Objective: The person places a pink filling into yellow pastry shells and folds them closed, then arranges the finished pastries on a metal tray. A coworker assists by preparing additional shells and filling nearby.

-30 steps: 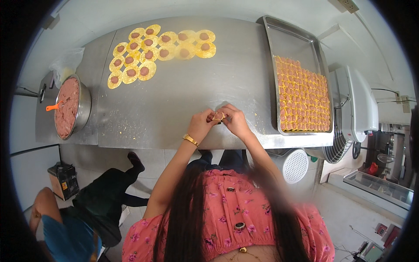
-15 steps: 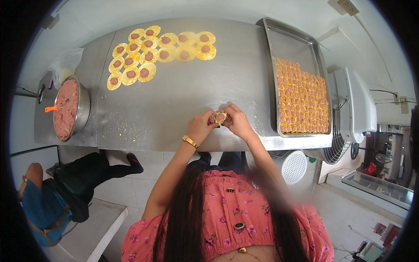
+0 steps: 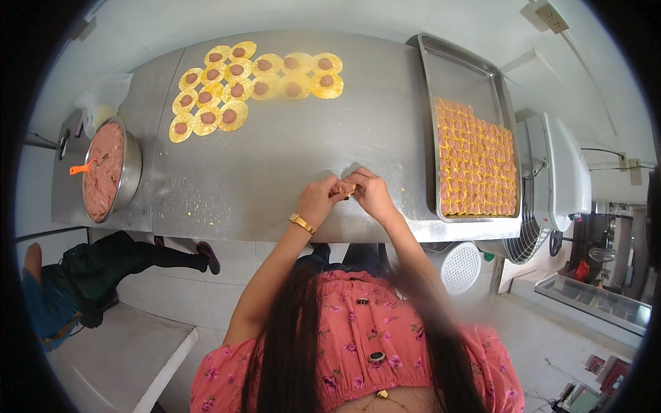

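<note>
Between both hands, above the near middle of the steel table [image 3: 275, 158], is a small meat dumpling [image 3: 346, 188] in a yellow wrapper. My left hand [image 3: 318, 202] pinches it from the left, with a gold watch at the wrist. From the right, the fingers of my right hand [image 3: 374, 195] close on it too, and they cover much of it. Farther off lie several round yellow wrappers [image 3: 239, 110], each topped with a lump of ground meat. A deep metal tray [image 3: 468, 55] at the right holds tight rows of finished dumplings [image 3: 475, 162] in its near part.
At the left end stands a metal bowl [image 3: 133, 168] of ground meat [image 3: 105, 162] with an orange-handled tool [image 3: 81, 168] in it. A clear plastic bag [image 3: 107, 93] lies behind it. Beyond the tray is a white machine [image 3: 561, 165]. A person [image 3: 103, 275] is at the lower left.
My fingers have closed further over the dumpling, so less of its meat top shows. The person at the lower left has shifted farther left.
</note>
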`<state>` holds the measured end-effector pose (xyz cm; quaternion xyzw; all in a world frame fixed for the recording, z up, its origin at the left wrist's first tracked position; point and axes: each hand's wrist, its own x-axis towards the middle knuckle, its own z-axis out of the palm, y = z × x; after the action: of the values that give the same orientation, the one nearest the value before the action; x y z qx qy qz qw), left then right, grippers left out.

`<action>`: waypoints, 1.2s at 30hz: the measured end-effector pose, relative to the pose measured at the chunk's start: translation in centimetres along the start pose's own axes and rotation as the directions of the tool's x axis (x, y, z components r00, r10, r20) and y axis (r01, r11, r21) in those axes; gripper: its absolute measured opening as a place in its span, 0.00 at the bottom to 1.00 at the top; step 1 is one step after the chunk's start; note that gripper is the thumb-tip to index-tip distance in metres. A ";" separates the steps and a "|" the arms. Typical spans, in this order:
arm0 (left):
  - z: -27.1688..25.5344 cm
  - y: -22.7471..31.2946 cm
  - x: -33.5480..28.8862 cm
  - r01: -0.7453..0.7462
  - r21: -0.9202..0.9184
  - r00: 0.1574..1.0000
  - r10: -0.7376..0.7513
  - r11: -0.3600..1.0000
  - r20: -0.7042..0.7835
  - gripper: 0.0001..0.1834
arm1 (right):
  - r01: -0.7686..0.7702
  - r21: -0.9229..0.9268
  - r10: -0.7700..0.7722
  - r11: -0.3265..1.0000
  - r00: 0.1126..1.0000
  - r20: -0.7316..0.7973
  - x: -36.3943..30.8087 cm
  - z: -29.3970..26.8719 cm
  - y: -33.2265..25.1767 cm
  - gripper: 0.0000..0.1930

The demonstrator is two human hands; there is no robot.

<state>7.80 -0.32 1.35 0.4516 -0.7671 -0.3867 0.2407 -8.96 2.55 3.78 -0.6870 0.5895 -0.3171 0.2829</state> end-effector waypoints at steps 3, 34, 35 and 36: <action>0.1 -0.3 -0.2 0.035 -0.140 0.999 -0.037 0.990 -0.009 0.11 | -0.068 0.016 0.069 0.998 0.997 -0.027 -0.2 -0.1 -0.1 0.16; 0.0 -0.2 -0.3 0.064 -0.109 0.992 -0.074 0.992 -0.097 0.10 | -0.068 -0.040 0.063 0.997 0.991 -0.116 0.2 1.4 -0.7 0.12; 0.0 -0.2 -0.2 0.054 -0.096 0.992 -0.065 0.994 -0.108 0.10 | -0.098 -0.048 0.092 0.994 0.990 -0.104 0.2 1.5 -0.6 0.12; 0.0 -0.2 -0.2 0.047 -0.080 0.992 -0.056 0.996 -0.115 0.10 | -0.156 -0.061 0.152 0.986 0.986 -0.068 0.2 1.6 -0.5 0.12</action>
<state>7.98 -0.18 1.14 0.4836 -0.7242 -0.3950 0.2926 -7.41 2.43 3.19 -0.6378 0.6597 -0.2963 0.2651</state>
